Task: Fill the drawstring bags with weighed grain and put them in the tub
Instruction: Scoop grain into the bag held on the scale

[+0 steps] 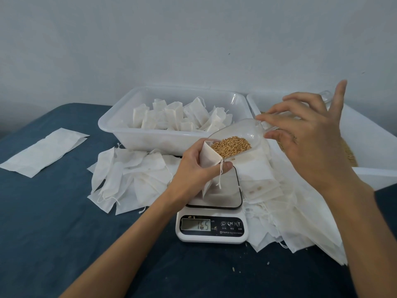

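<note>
My left hand (pixel 197 166) grips a white drawstring bag (pixel 209 155) by its open mouth, just above the steel plate of a small white scale (pixel 212 227) that reads 16.5. My right hand (pixel 309 134) pinches the handle of a clear plastic scoop (pixel 240 131), its little finger raised. The scoop is tilted with its lip in the bag's mouth and holds golden grain (pixel 231 146). Behind them stands a clear tub (pixel 137 134) with several filled white bags (pixel 178 115) upright inside.
Empty white bags lie in heaps left (pixel 129 179) and right (pixel 290 211) of the scale. A tub of loose grain (pixel 378 147) stands at the right edge. A flat white sheet (pixel 45 151) lies on the dark blue table (pixel 53 222) at the left. A pale wall is behind.
</note>
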`<state>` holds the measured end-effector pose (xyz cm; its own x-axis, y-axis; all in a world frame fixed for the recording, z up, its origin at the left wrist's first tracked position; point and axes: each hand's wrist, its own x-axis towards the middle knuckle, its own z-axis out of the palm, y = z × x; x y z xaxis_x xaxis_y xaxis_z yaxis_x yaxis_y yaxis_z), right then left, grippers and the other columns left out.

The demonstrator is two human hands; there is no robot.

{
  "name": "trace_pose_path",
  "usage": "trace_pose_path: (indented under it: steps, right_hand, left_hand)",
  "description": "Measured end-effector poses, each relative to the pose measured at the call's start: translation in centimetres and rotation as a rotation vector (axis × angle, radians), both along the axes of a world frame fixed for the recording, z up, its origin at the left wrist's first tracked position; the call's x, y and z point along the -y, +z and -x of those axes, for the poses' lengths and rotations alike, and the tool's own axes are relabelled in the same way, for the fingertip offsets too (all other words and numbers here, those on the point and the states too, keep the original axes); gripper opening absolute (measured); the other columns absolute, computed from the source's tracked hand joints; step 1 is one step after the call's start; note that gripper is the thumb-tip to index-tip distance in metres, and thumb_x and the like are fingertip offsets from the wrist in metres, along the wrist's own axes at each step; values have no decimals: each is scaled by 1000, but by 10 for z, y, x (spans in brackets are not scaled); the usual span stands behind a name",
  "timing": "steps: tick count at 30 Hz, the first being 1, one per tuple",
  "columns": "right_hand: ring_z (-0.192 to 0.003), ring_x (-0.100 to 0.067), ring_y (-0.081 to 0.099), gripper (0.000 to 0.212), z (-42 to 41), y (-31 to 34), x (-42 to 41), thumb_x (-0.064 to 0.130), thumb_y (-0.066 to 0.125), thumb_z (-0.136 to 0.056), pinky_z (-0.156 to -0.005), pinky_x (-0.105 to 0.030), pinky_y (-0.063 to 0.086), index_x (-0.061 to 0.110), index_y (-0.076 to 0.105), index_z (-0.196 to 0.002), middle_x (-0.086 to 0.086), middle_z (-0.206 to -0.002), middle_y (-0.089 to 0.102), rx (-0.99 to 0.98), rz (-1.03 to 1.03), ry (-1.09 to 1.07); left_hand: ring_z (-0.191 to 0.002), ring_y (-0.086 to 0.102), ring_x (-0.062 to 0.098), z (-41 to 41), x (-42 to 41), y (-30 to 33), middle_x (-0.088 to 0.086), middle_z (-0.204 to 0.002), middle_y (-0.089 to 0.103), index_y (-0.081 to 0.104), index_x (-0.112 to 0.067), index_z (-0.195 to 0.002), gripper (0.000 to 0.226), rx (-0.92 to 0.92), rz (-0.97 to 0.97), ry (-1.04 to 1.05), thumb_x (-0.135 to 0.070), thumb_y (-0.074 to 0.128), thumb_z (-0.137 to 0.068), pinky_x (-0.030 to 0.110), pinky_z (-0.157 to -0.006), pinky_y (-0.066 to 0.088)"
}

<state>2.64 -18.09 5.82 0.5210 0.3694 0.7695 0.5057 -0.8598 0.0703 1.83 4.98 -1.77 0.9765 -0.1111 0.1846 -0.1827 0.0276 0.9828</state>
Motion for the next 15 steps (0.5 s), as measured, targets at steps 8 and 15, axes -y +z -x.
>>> trace_pose_path:
  steps: [8, 15]
  right_hand:
    - [-119, -30, 56, 29, -1, -1, 1, 24, 75, -87, -115, -75, -2, 24, 76, -116, 3, -111, 69, 18, 5, -9]
    - [-119, -29, 55, 30, -3, -3, 1, 25, 75, -86, -117, -70, -5, 24, 75, -116, 4, -111, 69, -10, -6, -10]
  left_hand:
    - [-106, 71, 22, -1, 0, 0, 10, -118, 74, 65, -19, -125, 55, -7, 17, -9, -24, 86, -74, 25, -91, 52]
    - [-96, 69, 9, -1, -1, 1, 2, -106, 75, 66, -18, -121, 49, -11, 37, -19, -20, 87, -76, 16, -80, 51]
